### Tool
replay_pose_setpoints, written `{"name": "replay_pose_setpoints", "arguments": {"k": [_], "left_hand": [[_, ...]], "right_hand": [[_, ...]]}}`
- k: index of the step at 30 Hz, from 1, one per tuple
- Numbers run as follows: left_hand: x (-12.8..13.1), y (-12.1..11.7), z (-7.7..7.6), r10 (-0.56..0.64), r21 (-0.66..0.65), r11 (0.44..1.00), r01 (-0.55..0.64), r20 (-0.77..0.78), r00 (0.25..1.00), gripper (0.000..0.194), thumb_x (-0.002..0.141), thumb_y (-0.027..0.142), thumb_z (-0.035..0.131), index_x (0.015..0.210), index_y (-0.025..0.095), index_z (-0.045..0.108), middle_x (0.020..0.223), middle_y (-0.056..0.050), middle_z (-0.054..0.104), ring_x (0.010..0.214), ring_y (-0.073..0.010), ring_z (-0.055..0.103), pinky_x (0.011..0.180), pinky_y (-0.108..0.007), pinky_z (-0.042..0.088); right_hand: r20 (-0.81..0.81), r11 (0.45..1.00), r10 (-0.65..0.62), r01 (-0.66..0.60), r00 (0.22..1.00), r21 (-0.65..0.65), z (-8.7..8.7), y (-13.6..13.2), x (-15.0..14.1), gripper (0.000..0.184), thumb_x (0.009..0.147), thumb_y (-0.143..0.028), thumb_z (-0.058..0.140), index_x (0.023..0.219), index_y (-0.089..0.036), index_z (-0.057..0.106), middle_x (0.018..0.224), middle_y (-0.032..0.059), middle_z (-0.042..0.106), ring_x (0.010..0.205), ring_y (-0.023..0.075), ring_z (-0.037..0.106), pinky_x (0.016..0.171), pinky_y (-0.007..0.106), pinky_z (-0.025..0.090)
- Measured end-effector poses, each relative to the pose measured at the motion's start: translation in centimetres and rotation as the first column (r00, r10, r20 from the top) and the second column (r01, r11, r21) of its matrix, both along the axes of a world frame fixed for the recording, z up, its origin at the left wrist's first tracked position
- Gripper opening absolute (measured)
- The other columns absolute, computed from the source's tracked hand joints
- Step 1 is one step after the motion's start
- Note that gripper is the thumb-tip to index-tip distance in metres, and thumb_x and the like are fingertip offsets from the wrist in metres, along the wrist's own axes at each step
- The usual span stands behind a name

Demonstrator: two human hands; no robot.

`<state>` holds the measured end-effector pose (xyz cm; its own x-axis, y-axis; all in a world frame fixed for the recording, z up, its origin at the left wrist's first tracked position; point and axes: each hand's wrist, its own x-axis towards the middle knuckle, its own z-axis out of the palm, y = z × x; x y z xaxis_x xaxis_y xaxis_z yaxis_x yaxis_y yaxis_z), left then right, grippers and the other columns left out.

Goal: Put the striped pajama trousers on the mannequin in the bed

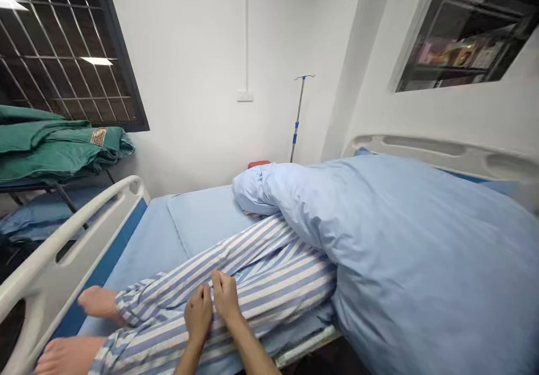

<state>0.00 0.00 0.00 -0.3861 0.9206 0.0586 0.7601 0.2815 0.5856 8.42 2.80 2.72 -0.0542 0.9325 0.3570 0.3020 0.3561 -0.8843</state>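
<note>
The left hand [197,314] and right hand [225,296] sit side by side, fingers closed on a fold of the striped trousers [269,274], apparently pinching the cloth. The trousers are worn by a person lying on a bed [206,220], and lie directly under both hands. Bare feet [99,302] show just to the left. A blue quilt [421,268] covers the person's upper body, right beside the hands. A white bed rail [54,251] runs along the left, with folded green cloths [54,145] beyond it and a drip stand [298,117] by the wall.
</note>
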Motion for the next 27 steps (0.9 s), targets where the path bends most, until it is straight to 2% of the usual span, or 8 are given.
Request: {"name": "replay_pose_setpoints", "arguments": {"k": [4,7,11,14,16,20,23,27], "left_hand": [[0.1,0.0,0.1,0.079,0.007,0.997,-0.08,0.034,0.996,0.038,0.085,0.04,0.027,0.073,0.022,0.057,0.079,-0.005,0.066,0.076,-0.0182,0.056,0.063,-0.026,0.031],[0.8,0.9,1.0,0.02,0.068,0.997,-0.026,0.09,0.996,0.036,0.083,0.04,0.03,0.064,0.021,0.055,0.07,-0.003,0.063,0.069,-0.0164,0.054,0.061,-0.025,0.031],[2.7,2.1,2.6,-0.062,0.217,0.976,0.015,0.21,0.976,0.037,0.082,0.04,0.031,0.055,0.02,0.045,0.055,0.0,0.055,0.059,-0.0138,0.049,0.059,-0.024,0.032],[3.8,2.2,2.5,-0.025,0.203,0.979,-0.02,0.215,0.976,0.035,0.083,0.04,0.03,0.058,0.021,0.046,0.057,-0.001,0.057,0.059,-0.0144,0.05,0.058,-0.024,0.032],[4.1,2.0,1.7,-0.021,0.148,0.989,-0.001,0.149,0.989,0.033,0.083,0.038,0.03,0.061,0.021,0.049,0.062,-0.002,0.06,0.061,-0.0155,0.052,0.059,-0.025,0.031],[4.0,1.6,0.5,-0.064,0.089,0.994,0.06,0.05,0.997,0.031,0.084,0.035,0.029,0.064,0.021,0.049,0.067,-0.003,0.062,0.066,-0.0157,0.054,0.06,-0.025,0.03],[4.0,1.5,0.3,-0.06,0.091,0.994,0.057,0.032,0.998,0.031,0.085,0.034,0.029,0.064,0.022,0.048,0.068,-0.002,0.061,0.067,-0.0155,0.053,0.061,-0.025,0.029],[4.4,1.9,0.9,-0.081,0.128,0.989,0.069,0.095,0.992,0.032,0.083,0.037,0.031,0.062,0.021,0.049,0.064,-0.001,0.059,0.065,-0.015,0.052,0.061,-0.025,0.03]], "right_hand": [[0.061,0.999,-0.004,0.006,0.998,-0.038,-2.5,-0.1,1.4,0.048,0.092,-0.041,0.024,0.057,-0.017,0.048,0.054,0.0003,0.051,0.054,0.0113,0.044,0.053,0.024,0.025],[0.04,0.997,0.039,-0.036,0.998,-0.074,-3.4,0.1,1.9,0.05,0.091,-0.044,0.024,0.058,-0.018,0.051,0.055,0.0013,0.053,0.054,0.0123,0.046,0.053,0.023,0.028],[-0.094,0.995,0.059,-0.066,0.994,-0.074,-3.2,0.5,1.9,0.051,0.091,-0.045,0.023,0.066,-0.018,0.058,0.065,0.0041,0.061,0.06,0.0139,0.052,0.056,0.023,0.034],[-0.121,0.992,0.036,-0.05,0.992,-0.115,-2.4,0.6,2.2,0.052,0.091,-0.045,0.023,0.066,-0.017,0.059,0.064,0.005,0.062,0.059,0.0147,0.053,0.054,0.023,0.034],[-0.035,0.994,0.015,-0.019,0.999,-0.112,-1.6,0.5,2.9,0.052,0.091,-0.045,0.023,0.062,-0.017,0.057,0.058,0.0038,0.059,0.055,0.014,0.05,0.051,0.023,0.031],[0.179,1.0,-0.018,0.013,0.984,0.028,-0.4,0.3,5.2,0.051,0.093,-0.04,0.022,0.063,-0.018,0.056,0.058,0.0027,0.058,0.055,0.012,0.049,0.053,0.024,0.027],[0.263,0.998,-0.053,0.041,0.963,0.053,-0.9,0.3,6.7,0.051,0.094,-0.039,0.02,0.065,-0.018,0.056,0.058,0.0031,0.058,0.055,0.0116,0.049,0.054,0.024,0.025],[0.331,0.998,-0.04,0.021,0.943,0.061,-2.4,0.5,7.4,0.048,0.093,-0.038,0.023,0.066,-0.018,0.057,0.059,0.0035,0.059,0.055,0.0118,0.049,0.053,0.024,0.023]]}}
